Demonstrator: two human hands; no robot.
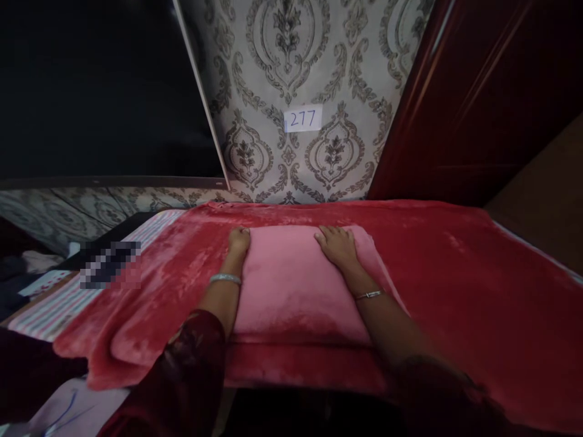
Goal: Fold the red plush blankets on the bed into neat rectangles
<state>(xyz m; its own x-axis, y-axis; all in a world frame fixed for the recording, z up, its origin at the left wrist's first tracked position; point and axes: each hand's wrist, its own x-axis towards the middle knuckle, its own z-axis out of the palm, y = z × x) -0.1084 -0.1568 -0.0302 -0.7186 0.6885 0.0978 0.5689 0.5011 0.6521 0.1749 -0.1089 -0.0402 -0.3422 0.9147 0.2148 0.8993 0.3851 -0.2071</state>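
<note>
A pink folded cloth [286, 285], roughly rectangular, lies on a red plush blanket [455, 273]. At its far left corner is my left hand [239, 241], its fingers curled closed on the edge. My right hand [339, 246] rests flat near the far right corner, fingers stretched out over the surface. The pink cloth's right edge shows layers, and its near part has a darker, reddish patch. What kind of item the cloth is, I cannot tell.
A patterned wall with a paper label [303, 118] stands behind. A dark television screen [104, 91] is at the left, a glossy dark red panel [455, 103] at the right. Striped cloth [59, 312] shows under the blanket's left side, with a blurred-out dark object [110, 265] there.
</note>
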